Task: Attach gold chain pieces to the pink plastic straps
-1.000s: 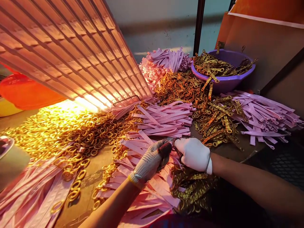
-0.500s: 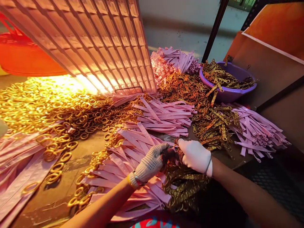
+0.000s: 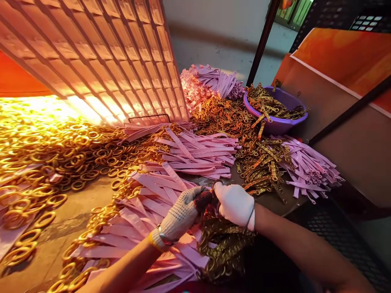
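Note:
My left hand [image 3: 185, 209], in a grey dotted glove with dark finger coverings, is closed, its fingertips bent inward. Close against it, my right hand [image 3: 234, 205] in a white glove is closed in a pinch. What lies between the fingertips is too small and too covered to make out. Under the hands hang gold chain-like strips [image 3: 224, 244] with ring ends. Pink straps [image 3: 143, 219] fan out beneath my left wrist, gold rings [image 3: 88, 238] along their left ends.
A big heap of gold rings [image 3: 91, 152] spreads at the left beside a lit ribbed panel [image 3: 122, 61]. Behind lie more pink straps [image 3: 201, 148] and a purple basin [image 3: 276, 122] of gold strips. Another bundle of pink straps [image 3: 311, 167] lies at the right, above a dark mesh crate [image 3: 339, 232].
The camera has turned a little to the right, so the scene sits farther left in the picture. Both hands remain closed together over the gold strips.

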Tool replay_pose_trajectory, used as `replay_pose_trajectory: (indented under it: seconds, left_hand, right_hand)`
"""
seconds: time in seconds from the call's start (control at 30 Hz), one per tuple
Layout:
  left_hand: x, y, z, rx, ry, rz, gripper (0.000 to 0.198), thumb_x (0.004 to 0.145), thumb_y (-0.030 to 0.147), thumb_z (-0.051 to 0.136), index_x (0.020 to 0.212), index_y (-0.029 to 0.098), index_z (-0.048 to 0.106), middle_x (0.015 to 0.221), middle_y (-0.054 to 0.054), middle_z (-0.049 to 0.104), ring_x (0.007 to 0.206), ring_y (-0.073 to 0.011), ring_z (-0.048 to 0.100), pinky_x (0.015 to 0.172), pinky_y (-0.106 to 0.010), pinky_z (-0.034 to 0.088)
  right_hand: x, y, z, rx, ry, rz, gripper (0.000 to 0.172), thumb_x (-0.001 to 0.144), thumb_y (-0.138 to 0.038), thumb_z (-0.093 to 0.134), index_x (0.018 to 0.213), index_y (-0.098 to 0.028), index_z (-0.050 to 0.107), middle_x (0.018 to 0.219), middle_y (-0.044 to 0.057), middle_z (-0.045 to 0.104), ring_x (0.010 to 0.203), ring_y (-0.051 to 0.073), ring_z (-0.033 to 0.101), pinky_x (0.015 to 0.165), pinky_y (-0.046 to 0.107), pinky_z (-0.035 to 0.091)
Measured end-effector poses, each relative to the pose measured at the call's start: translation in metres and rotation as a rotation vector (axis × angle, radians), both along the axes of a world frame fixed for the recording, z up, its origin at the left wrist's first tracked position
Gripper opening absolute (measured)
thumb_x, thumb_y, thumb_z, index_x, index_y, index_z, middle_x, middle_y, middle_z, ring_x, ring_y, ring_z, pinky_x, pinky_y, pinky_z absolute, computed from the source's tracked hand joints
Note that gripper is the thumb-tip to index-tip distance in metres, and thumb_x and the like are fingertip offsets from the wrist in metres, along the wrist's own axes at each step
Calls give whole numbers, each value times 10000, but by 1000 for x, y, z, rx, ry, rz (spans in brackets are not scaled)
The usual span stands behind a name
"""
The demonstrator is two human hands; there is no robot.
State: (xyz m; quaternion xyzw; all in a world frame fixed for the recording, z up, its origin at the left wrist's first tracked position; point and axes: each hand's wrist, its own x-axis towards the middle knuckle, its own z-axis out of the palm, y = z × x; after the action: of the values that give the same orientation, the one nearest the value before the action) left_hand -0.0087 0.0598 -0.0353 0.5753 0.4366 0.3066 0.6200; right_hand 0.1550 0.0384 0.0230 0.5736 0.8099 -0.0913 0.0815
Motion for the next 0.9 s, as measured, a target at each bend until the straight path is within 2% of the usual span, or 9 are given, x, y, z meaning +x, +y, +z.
replay_pose_trajectory:
  seconds: [0.07, 0.23, 0.37, 0.43, 0.53, 0.67, 0.77, 0.83, 0.9]
  left_hand:
    - [1, -2, 4, -37, -19, 34, 430, 866, 568, 574, 745, 157, 605, 585, 25, 512, 509, -98, 399, 493, -206, 353]
    - [0, -7, 6, -93, -135, 13, 408, 813, 537, 669, 900, 139, 688, 791, -38, 663, 699, -153, 557, 651, -246, 465]
    - [-2, -11, 1, -165, -95, 6, 416, 796, 546, 677, 817, 131, 665, 617, 7, 573, 521, -100, 444, 485, -205, 358]
    - [-2, -12, -2, -172, -110, -13, 400, 783, 533, 686, 773, 134, 651, 588, 17, 548, 499, -90, 418, 468, -200, 341]
    - [-5, -8, -6, -137, -141, -84, 340, 788, 478, 674, 814, 139, 677, 675, -19, 628, 581, -127, 528, 546, -223, 440]
    - [-14, 4, -5, 33, 103, -220, 244, 820, 386, 611, 790, 171, 723, 687, -36, 687, 579, -152, 574, 510, -222, 451]
    - [-19, 10, 0, 189, 77, -118, 269, 794, 389, 655, 935, 188, 767, 843, -60, 738, 683, -165, 627, 579, -221, 497]
    - [-19, 10, 4, 96, -11, 12, 359, 809, 443, 665, 1027, 170, 748, 702, -36, 683, 533, -118, 551, 477, -195, 444]
    - [-18, 9, 8, -162, -118, 106, 429, 846, 502, 637, 1077, 149, 714, 516, 31, 530, 375, -64, 365, 355, -161, 299]
  right_hand:
    - [2, 2, 2, 19, 2, -42, 297, 814, -133, 493, 1109, -151, 524, 907, 116, 734, 825, 263, 713, 648, 322, 475]
    - [5, 0, -2, 26, -42, 19, 262, 836, -104, 439, 1075, -156, 532, 869, 115, 727, 811, 254, 707, 637, 319, 463]
    - [6, -2, -7, 13, -50, 172, 245, 829, -123, 446, 1057, -147, 534, 831, 98, 717, 769, 251, 704, 590, 316, 454]
    - [4, -3, -7, -8, -63, 227, 238, 829, -141, 465, 1057, -138, 535, 843, 106, 717, 776, 257, 706, 567, 312, 447]
    - [-1, -7, -2, -47, -83, 249, 236, 836, -171, 497, 1064, -131, 541, 858, 118, 723, 745, 255, 710, 528, 304, 423]
    - [2, -11, 10, -127, -42, 205, 186, 842, -221, 548, 1012, -165, 597, 778, 73, 720, 690, 235, 696, 509, 285, 372]
    - [32, 5, 17, -126, 88, 239, 139, 862, -297, 586, 904, -185, 657, 846, 68, 722, 755, 201, 669, 598, 267, 395]
    - [66, 30, 20, -44, 179, 146, 192, 890, -345, 585, 893, -178, 681, 895, 66, 719, 815, 183, 647, 686, 253, 411]
    - [103, 61, 19, 157, 168, -171, 251, 947, -337, 505, 965, -166, 689, 939, 73, 715, 848, 181, 631, 729, 252, 407]
